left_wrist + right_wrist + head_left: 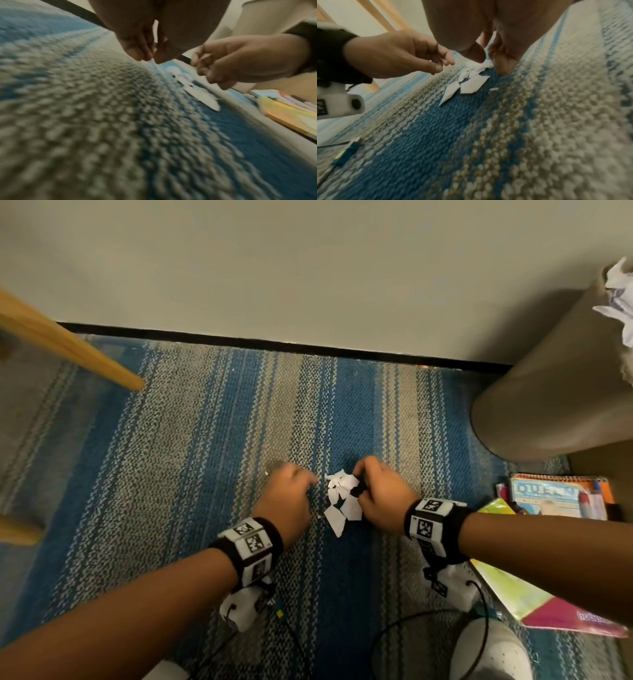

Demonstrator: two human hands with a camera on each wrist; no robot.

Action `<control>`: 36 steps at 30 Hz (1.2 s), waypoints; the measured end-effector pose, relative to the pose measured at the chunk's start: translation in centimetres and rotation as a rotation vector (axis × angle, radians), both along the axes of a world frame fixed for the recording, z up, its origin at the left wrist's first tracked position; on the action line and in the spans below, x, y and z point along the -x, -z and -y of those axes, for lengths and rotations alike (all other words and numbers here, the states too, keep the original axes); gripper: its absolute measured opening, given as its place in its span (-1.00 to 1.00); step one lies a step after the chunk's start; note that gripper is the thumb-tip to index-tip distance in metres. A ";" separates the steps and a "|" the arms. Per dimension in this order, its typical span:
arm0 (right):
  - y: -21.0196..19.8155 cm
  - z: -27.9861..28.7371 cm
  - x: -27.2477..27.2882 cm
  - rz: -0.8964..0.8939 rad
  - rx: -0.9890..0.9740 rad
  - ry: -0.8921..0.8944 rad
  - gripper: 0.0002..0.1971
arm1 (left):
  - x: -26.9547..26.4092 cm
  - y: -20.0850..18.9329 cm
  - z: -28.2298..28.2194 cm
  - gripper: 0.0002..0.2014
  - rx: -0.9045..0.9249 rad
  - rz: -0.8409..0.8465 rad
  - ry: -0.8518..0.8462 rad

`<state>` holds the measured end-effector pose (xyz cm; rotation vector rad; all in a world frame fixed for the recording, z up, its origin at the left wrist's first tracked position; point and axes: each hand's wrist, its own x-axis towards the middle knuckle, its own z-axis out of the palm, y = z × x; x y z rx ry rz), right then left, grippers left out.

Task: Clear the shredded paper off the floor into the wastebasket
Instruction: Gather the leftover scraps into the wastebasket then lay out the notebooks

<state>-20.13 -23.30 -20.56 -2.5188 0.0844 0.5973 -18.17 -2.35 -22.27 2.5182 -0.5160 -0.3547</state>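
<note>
Office or study room, striped blue-grey carpet point(205, 440), wooden furniture leg point(68, 344), wastebasket point(548, 392), workbooks point(548, 498)

A blue-and-grey striped carpet point(191, 460) meets a pale wall point(308, 261); wooden furniture legs point(78, 350) stand at left, colourful books point(555, 498) lie stacked at right.

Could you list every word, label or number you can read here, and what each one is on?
"QUE...": large pale letters, the rest blurred, on the blue spiral-bound booklet.
Purple word on the pink-and-yellow book: upside down, too blurred to read.
Black-and-white square marker tags on the black wristbands: patterns only, no words.
</note>
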 end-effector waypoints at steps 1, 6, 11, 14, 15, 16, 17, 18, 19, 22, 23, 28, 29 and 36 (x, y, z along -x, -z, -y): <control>-0.1 0.2 -0.2 0.007 0.028 0.005 -0.60 | -0.7 0.1 -0.8 -0.56 -0.085 0.049 -0.098; 0.3 -1.1 -1.6 0.014 0.114 -0.117 -0.39 | -1.0 1.1 -3.4 -0.40 -0.329 0.076 -0.201; 0.4 -2.8 -1.2 0.005 0.077 -0.246 -0.43 | 3.3 2.2 -2.5 -0.32 -0.223 0.050 0.096; -0.1 -2.2 -1.8 -0.004 0.020 -0.189 -0.47 | 4.4 1.1 -2.2 -0.41 -0.016 0.059 0.218; -0.2 -1.9 -1.9 0.006 0.020 -0.178 -0.48 | 4.0 0.6 -2.3 -0.44 0.013 0.075 0.196; -0.3 -1.6 -2.0 0.021 0.027 -0.167 -0.48 | 3.2 0.4 -2.6 -0.45 0.003 0.097 0.134; -0.2 -1.3 -2.0 0.033 0.037 -0.154 -0.48 | 2.3 0.2 -3.0 -0.46 -0.060 0.119 0.047; -0.1 -0.9 -2.0 0.038 0.050 -0.143 -0.48 | 1.3 0.3 -3.7 -0.46 -0.151 0.102 -0.046; 0.0 -0.7 -1.9 0.036 0.063 -0.134 -0.48 | 0.7 0.7 -4.5 -0.44 -0.246 0.047 -0.120; 0.3 -0.1 -1.4 0.016 0.096 -0.132 -0.46 | 0.4 1.3 -6.0 -0.50 -0.318 0.007 -0.063; 0.4 0.0 -1.3 0.009 0.105 -0.136 -0.45 | 0.5 1.4 -6.0 -0.58 -0.282 0.047 -0.021; 0.1 -0.8 -1.2 0.029 0.073 -0.196 -0.37 | -1.7 1.5 -6.3 -0.75 -0.094 0.098 0.018; -0.1 -1.0 -1.1 0.015 0.069 -0.235 -0.28 | -2.1 1.5 -6.3 -0.72 -0.074 0.112 0.059; -0.1 -2.7 -0.2 -0.001 0.303 -0.517 -0.09 | -3.6 1.1 -4.8 -0.71 -0.151 0.033 0.159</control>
